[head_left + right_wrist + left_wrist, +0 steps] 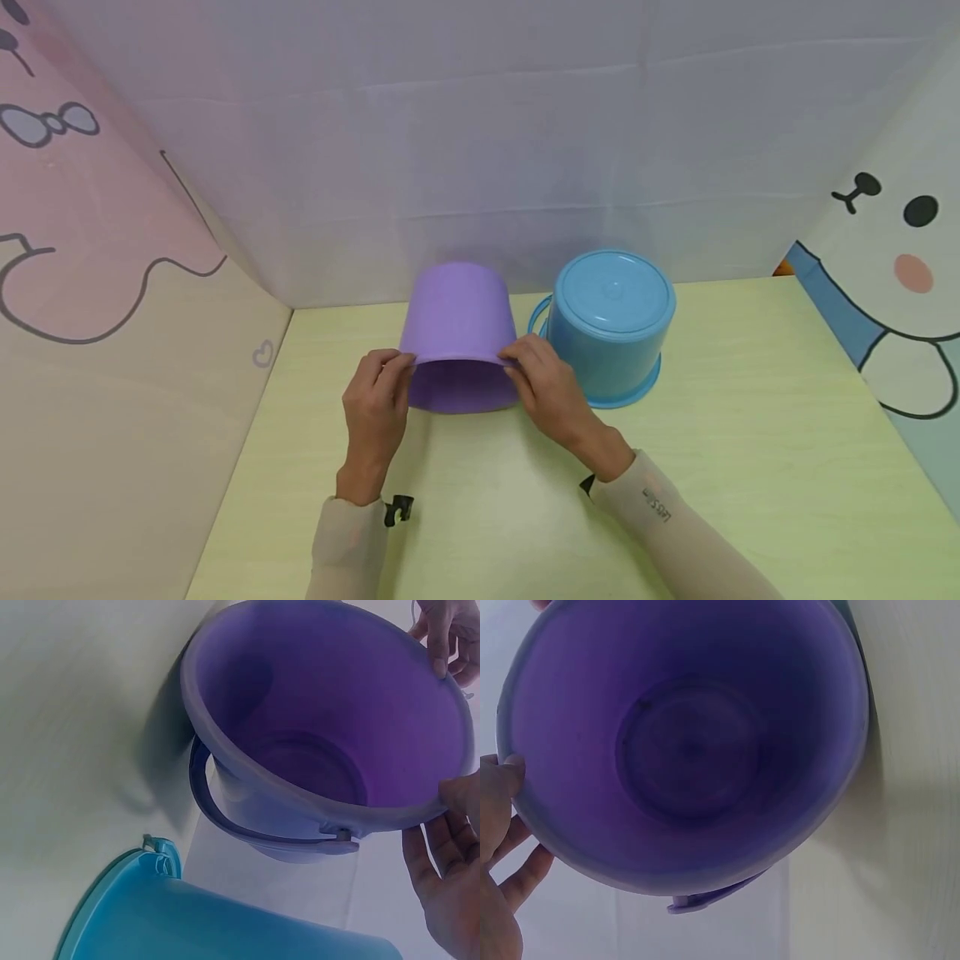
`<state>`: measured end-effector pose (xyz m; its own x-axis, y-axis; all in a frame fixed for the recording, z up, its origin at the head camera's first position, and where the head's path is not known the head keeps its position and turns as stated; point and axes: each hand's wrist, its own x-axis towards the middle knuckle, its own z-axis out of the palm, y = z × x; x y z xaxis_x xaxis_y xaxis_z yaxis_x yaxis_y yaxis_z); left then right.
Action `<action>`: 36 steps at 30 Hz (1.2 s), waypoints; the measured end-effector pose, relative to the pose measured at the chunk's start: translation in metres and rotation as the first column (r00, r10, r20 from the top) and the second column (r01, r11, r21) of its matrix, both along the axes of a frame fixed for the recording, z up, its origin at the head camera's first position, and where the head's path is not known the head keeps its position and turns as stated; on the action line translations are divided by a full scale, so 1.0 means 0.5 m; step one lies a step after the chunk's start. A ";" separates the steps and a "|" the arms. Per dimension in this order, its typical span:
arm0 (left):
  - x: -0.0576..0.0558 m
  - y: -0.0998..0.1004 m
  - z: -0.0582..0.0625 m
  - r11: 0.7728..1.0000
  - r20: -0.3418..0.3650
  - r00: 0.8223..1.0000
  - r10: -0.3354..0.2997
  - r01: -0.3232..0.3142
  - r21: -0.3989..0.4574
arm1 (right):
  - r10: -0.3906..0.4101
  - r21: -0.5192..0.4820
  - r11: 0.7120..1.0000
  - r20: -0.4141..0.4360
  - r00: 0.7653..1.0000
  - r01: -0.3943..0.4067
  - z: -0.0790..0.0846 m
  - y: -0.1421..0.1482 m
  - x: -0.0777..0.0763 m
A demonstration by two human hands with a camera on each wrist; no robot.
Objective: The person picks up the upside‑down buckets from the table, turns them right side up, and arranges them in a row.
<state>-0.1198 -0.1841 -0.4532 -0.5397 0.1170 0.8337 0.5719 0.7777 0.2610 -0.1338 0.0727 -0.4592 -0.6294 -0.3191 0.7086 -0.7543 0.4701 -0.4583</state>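
Observation:
A purple bucket [459, 312] is tilted on its side, its mouth facing me and the lower rim against the table. My left hand [377, 408] pinches the rim on the left, thumb inside and fingers outside. On the opposite side, my right hand [553, 396] pinches the same rim. The right wrist view shows the bucket's purple handle [251, 831] hanging down along its outside. Close to my right hand, a blue bucket [615, 333] stands upside down, with its base up and its blue handle [537, 312] on the left.
Both buckets are on a pale yellow-green wooden table [480, 508]. A whitish cloth wall [465, 142] rises right behind them. Printed panels with cartoon figures stand along the left [112, 375] and right sides.

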 end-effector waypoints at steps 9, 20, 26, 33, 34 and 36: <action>0.002 -0.002 0.000 1.000 0.031 0.999 0.017 -0.018 0.025 | -0.065 -0.046 0.996 0.147 0.987 0.073 -0.025 0.013 0.014; 0.011 -0.018 -0.014 0.993 0.124 0.991 0.040 -0.054 0.108 | -0.098 -0.147 0.970 0.492 0.865 0.193 -0.078 0.015 0.036; 0.015 -0.022 -0.018 0.991 0.133 0.990 0.045 -0.062 0.121 | 0.035 -0.250 0.948 0.703 0.710 0.200 -0.094 0.001 0.039; 0.014 -0.023 -0.020 0.987 0.095 0.995 0.018 -0.033 0.154 | 0.070 -0.280 0.939 0.726 0.684 0.201 -0.105 -0.010 0.036; 0.015 -0.023 -0.019 0.987 0.098 0.995 0.014 -0.029 0.159 | 0.068 -0.279 0.939 0.726 0.684 0.203 -0.106 -0.010 0.035; 0.016 -0.023 -0.018 0.984 0.106 0.994 0.000 -0.019 0.177 | 0.063 -0.275 0.940 0.724 0.687 0.204 -0.109 -0.009 0.034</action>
<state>-0.1117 -0.1956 -0.4625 -0.6257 -0.0336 0.7793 0.5266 0.7189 0.4538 -0.1170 0.0684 -0.5135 -0.9917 -0.1009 0.0799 -0.1022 0.2402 -0.9653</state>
